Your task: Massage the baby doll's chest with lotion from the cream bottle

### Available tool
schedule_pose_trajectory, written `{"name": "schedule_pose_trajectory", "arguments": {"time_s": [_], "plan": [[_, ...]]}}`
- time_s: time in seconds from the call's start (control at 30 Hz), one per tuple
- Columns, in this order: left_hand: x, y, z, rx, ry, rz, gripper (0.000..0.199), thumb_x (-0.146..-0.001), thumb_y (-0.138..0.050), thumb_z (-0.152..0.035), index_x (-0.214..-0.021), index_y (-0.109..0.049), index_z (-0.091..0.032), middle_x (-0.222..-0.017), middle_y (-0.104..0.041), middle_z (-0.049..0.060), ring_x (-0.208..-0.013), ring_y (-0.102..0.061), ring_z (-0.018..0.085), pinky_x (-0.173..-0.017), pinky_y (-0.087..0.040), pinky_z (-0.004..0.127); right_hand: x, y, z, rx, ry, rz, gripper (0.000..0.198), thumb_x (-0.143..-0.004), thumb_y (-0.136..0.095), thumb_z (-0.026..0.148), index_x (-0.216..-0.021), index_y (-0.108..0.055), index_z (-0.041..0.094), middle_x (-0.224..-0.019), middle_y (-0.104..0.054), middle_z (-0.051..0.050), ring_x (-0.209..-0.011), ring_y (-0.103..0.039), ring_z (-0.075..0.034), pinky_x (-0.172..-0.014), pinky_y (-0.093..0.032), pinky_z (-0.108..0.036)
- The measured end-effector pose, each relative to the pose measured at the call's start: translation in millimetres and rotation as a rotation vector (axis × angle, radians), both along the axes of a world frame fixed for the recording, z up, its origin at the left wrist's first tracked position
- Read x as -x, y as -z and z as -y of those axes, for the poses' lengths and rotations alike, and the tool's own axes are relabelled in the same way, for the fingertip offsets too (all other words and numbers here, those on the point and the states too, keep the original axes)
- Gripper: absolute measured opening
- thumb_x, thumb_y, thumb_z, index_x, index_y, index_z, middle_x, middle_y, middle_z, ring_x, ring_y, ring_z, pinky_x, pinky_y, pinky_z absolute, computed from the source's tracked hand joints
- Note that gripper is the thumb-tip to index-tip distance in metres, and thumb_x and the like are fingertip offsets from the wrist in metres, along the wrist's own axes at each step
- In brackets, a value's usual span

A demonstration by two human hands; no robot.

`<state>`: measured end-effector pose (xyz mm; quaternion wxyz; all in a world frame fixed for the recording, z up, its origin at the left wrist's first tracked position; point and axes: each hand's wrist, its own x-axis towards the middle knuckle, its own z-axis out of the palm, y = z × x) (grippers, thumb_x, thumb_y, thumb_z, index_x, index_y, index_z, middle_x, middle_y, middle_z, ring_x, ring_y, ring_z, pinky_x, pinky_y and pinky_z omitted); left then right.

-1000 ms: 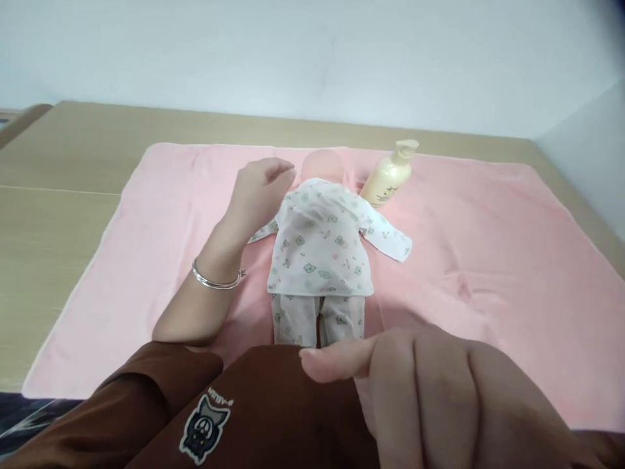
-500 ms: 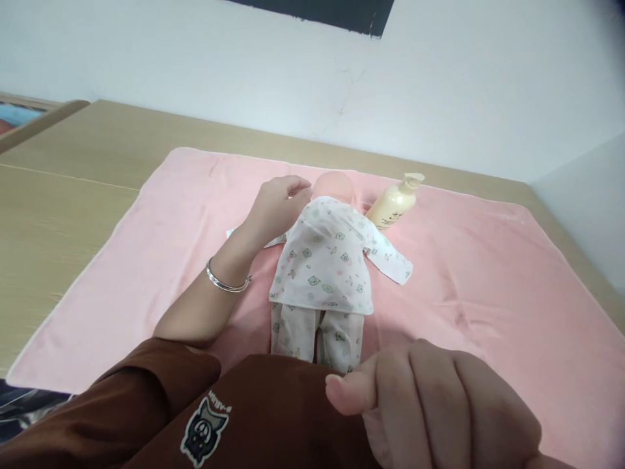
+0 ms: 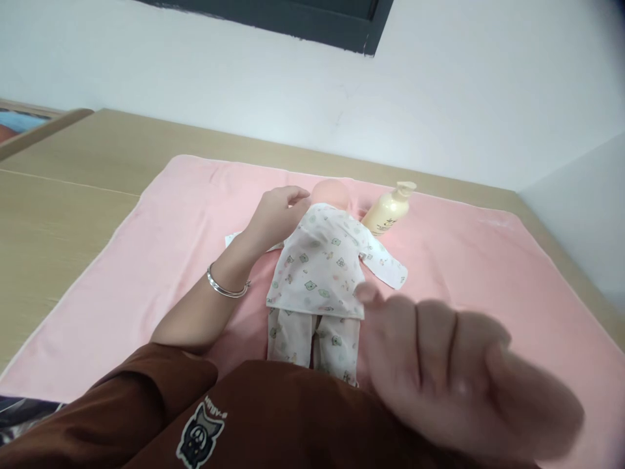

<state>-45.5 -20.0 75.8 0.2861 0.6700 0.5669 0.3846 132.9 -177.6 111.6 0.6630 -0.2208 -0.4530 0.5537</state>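
A baby doll (image 3: 319, 260) lies on a pink mat (image 3: 170, 215), dressed in a white printed top and matching trousers. No face shows on its bare round head (image 3: 331, 193). My left hand (image 3: 280, 212) rests at the doll's shoulder on the left, beside the head, with fingers extended and loosely apart. Close to the camera, my right hand (image 3: 434, 365) is raised with curled fingers, slightly blurred, and I see nothing in it. It covers part of the mat right of the doll's trousers. Beyond the doll's right-hand sleeve, a pale yellow pump bottle (image 3: 388, 210) is on the mat.
The mat covers much of a light wooden table (image 3: 63, 195). A white wall (image 3: 244, 85) stands behind, with a dark frame (image 3: 317, 23) on it. At the far left is a wooden rail (image 3: 49, 130) with something blue beyond it.
My right hand has risen and turned, its curled fingers now showing from another side. My left hand stays at the doll's shoulder. The camera view has tilted slightly upward.
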Motion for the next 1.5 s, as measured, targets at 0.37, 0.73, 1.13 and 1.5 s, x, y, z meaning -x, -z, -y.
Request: {"name": "schedule_pose_trajectory", "arguments": {"time_s": [0.37,0.73,1.13,1.5], "plan": [[-30.7,-11.4,35.8,0.244,0.360,0.513,0.033,-0.082,-0.064,-0.032,-0.111,-0.074,-0.019,-0.092,-0.078,0.007,-0.089,-0.074,0.020,-0.088,-0.061,0.037,-42.7,-20.2,-83.0,0.098,0.054,0.249,0.032,-0.080,-0.064,0.027,-0.050,-0.053,0.023,-0.045,-0.044,0.005,-0.048,-0.052,-0.014,-0.085,-0.057,-0.042],[-29.6,-33.3,85.8,-0.165,0.297,0.134,0.028,-0.074,-0.062,-0.015,-0.097,-0.078,-0.020,-0.082,-0.078,0.002,-0.075,-0.072,0.016,-0.074,-0.061,0.029,-44.4,-33.8,-52.5,0.122,-0.170,0.442,0.034,-0.083,-0.062,0.023,-0.050,-0.054,0.022,-0.044,-0.049,0.005,-0.044,-0.047,-0.011,-0.084,-0.059,-0.042],[-28.0,-33.6,82.6,-0.310,0.336,-0.109,0.020,-0.076,-0.057,-0.012,-0.071,-0.075,-0.020,-0.068,-0.075,0.000,-0.060,-0.066,0.012,-0.060,-0.049,0.023,-42.3,-32.7,-52.3,0.161,-0.203,0.580,0.035,-0.083,-0.063,0.026,-0.049,-0.054,0.022,-0.045,-0.049,0.004,-0.045,-0.048,-0.011,-0.061,-0.055,-0.030],[-29.8,-29.3,76.2,-0.227,0.359,-0.162,0.019,-0.073,-0.058,-0.011,-0.067,-0.073,-0.019,-0.063,-0.073,-0.001,-0.056,-0.063,0.011,-0.057,-0.047,0.021,-41.2,-29.7,-50.1,0.190,-0.186,0.670,0.036,-0.085,-0.063,0.030,-0.052,-0.053,0.021,-0.048,-0.049,0.004,-0.048,-0.048,-0.011,-0.053,-0.049,-0.026]]}}
